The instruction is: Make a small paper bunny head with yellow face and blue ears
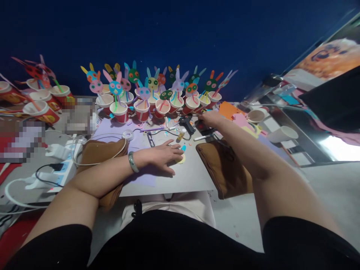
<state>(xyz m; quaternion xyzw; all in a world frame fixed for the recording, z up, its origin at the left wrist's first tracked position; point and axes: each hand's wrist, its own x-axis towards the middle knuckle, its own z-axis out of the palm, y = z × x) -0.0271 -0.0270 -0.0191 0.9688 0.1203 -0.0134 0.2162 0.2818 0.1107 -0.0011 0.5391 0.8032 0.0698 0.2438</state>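
My left hand (165, 155), with a bracelet on its wrist, is spread low over the white table (174, 182). Its fingertips are beside a small yellow paper circle (182, 159) with a blue paper piece (183, 148) at its top. Further forward and to the right, my right hand (209, 119) reaches beside the black glue gun (187, 125); its fingers are bent down, and whatever they touch is too small to make out. A white marker (203, 137) lies just in front of that hand, near a small bottle (181, 135).
Red cups (119, 114) with paper rabbit figures line the back. Brown cloths (225, 170) lie under both forearms. A white power strip (63, 167) with cables is at left; orange paper (230, 110) and a paper cup (283, 134) are at right.
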